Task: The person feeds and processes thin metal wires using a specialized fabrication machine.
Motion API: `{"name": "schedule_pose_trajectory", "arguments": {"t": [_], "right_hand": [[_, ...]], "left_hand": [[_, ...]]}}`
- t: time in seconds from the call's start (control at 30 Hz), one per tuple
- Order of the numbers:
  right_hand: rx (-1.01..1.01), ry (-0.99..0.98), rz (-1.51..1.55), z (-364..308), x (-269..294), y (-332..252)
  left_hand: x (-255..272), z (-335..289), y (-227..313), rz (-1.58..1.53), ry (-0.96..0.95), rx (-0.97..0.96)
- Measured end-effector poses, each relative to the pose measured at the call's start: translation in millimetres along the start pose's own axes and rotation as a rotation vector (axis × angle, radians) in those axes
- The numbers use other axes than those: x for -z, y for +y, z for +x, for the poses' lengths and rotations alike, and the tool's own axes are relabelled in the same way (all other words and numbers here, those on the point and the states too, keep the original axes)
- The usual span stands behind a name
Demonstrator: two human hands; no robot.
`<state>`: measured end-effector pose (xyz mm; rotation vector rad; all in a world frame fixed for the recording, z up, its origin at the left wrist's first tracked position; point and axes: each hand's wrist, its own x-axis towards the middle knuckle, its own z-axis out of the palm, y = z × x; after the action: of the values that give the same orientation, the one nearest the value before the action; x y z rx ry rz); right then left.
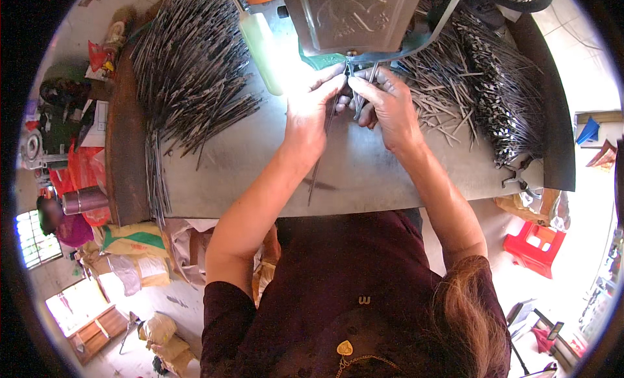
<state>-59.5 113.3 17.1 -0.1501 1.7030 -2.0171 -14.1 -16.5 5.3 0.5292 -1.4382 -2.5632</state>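
Observation:
My left hand [311,111] is closed, thumb and fingers pinching a long thin dark metal rod [320,160] that slants down toward the table's front edge. Close beside it, my right hand [390,108] is closed around thin metal strips [358,107], whose ends stick out below the fingers. Both sets of fingertips meet just under the front of a grey metal machine [354,20], at a small bolt-like part [351,53]. Glare from the lamp [263,53] washes out part of the left hand. The exact contact between fingertips and machine is hidden.
Piles of long dark rods [195,66] cover the left of the metal table [247,183]. Short flat strips [445,105] and another rod bundle [504,85] lie right. A dark metal clamp-like piece [517,174] sits by the right edge. A red stool [536,248] stands on the floor.

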Motion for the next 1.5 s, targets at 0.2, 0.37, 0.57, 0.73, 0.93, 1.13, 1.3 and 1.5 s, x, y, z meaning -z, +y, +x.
{"name": "schedule_pose_trajectory", "arguments": {"t": [0.2,0.37,0.57,0.73,0.93,1.13,1.3,1.5], "right_hand": [[-0.019,-0.094,-0.254,12,11,-18],[-0.011,-0.073,-0.177,8,8,-4],[-0.052,-0.121,-0.29,12,12,-16],[-0.038,-0.101,-0.116,7,13,-8],[-0.034,-0.079,-0.109,9,7,-10],[-0.042,-0.093,-0.215,-3,6,-7],[0.058,-0.009,-0.341,-10,8,-7],[0.125,0.02,-0.377,-8,6,-1]], "left_hand": [[-2,-2,4,-0.07,-0.004,0.073],[-3,-4,-2,-0.153,0.014,0.1],[-5,-11,-8,-0.012,0.09,-0.047],[-3,-16,-15,-0.072,0.067,-0.152],[0,-20,-14,0.135,0.072,-0.068],[-8,-11,-2,0.107,0.122,-0.201],[-10,-7,-3,0.083,0.059,-0.177],[-14,-5,-5,0.05,0.084,-0.189]]}}
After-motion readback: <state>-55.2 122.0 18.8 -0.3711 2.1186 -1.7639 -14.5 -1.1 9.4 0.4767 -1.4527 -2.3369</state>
